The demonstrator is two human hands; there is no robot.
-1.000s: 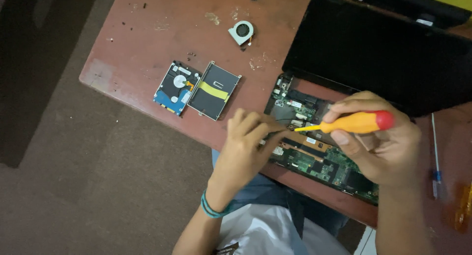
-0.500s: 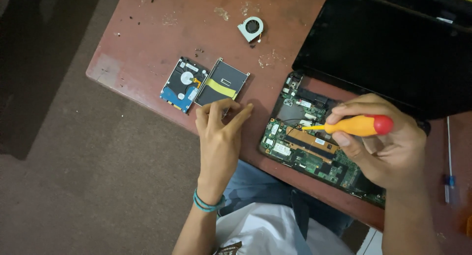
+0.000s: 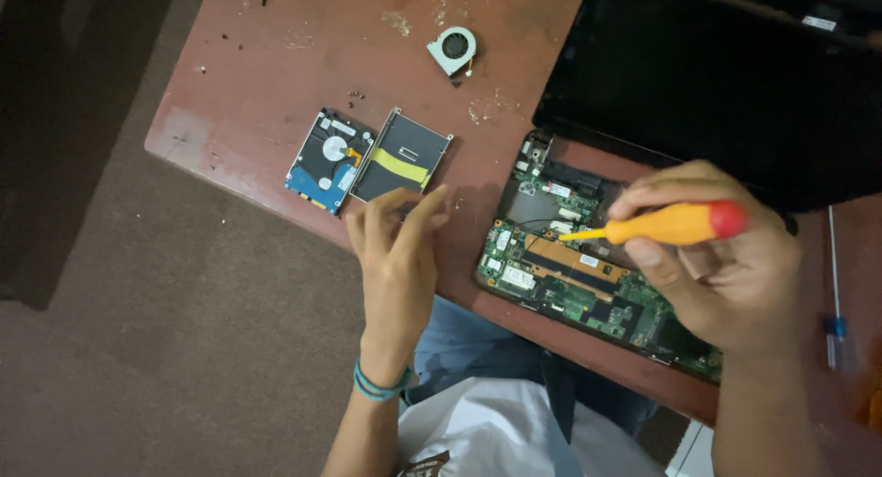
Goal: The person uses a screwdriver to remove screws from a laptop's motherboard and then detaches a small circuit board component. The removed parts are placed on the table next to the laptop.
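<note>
My right hand grips a screwdriver with an orange-yellow handle and red cap, its tip pointing left over the green circuit board of an opened laptop. My left hand hovers at the table's front edge, fingers pinched together close to a black drive caddy with a yellow strip; whether it holds something small I cannot tell. A bare hard drive with a blue board lies just left of the caddy.
The laptop's dark lid lies open at the back right. A small cooling fan sits on the reddish table. A thin blue-handled screwdriver lies at the right edge. Dark floor is on the left.
My left hand has drawn away from the circuit board to the left, toward the caddy. My right hand keeps the screwdriver over the board.
</note>
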